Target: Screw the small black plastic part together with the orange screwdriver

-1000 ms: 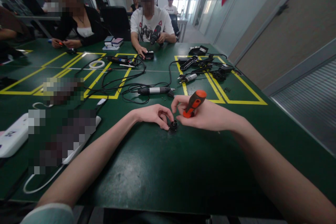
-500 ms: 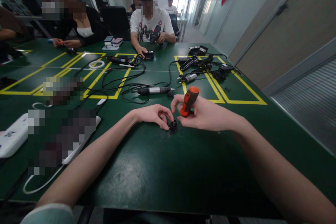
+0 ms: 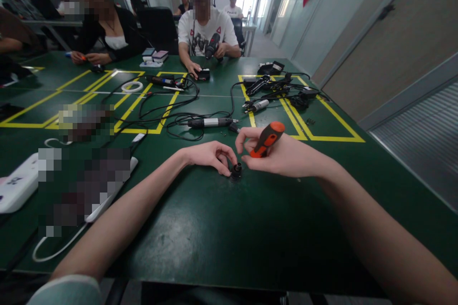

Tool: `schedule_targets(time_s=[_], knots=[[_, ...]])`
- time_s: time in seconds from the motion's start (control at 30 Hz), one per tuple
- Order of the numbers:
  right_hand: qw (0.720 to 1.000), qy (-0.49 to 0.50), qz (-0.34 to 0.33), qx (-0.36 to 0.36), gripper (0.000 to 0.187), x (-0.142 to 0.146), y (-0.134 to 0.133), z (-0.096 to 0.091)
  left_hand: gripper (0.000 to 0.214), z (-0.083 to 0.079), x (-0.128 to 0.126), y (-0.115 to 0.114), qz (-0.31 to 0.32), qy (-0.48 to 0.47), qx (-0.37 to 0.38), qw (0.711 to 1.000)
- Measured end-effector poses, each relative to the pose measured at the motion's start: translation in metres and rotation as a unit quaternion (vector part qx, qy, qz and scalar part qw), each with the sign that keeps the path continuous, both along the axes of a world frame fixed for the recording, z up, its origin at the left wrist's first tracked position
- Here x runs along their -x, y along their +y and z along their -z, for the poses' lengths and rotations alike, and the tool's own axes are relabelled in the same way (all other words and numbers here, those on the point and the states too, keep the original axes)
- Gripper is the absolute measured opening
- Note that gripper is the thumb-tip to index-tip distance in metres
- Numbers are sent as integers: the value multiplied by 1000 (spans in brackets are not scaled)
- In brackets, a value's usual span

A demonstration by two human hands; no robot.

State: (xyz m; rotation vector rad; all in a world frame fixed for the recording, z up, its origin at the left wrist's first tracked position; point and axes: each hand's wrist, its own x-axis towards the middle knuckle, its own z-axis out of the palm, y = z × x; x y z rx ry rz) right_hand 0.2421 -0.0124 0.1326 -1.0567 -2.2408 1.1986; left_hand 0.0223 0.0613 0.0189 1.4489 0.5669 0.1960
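The screwdriver handle [image 3: 267, 139] is orange with a black grip section, the small fitting [image 3: 235, 171] is black, the bench [image 3: 214, 233] is dark green marked with yellow line rectangles, the cables [image 3: 157, 113] are black, and the power strip [image 3: 16, 189] is white.

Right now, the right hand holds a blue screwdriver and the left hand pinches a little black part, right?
Not quite. The head view shows the screwdriver in the right hand is orange and black, not blue. The left hand does pinch the little black part.
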Motion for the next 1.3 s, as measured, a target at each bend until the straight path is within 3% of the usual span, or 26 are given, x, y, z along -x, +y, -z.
schedule_targets(time_s=[0.2,0.4,0.7,0.9,1.3], knots=[[999,26,-19,3,19,0,1,2,50,1,0,1,3,4,-6,1000],[999,28,-15,-5,9,-3,2,9,47,3,0,2,6,-8,-4,1000],[998,5,-6,-56,13,3,1,-4,53,3,0,2,6,-6,-1,1000],[995,37,-3,-89,33,0,3,-3,45,0,0,1,8,-6,-10,1000],[992,29,13,-121,24,-14,3,-11,46,2,0,2,11,-13,13,1000]])
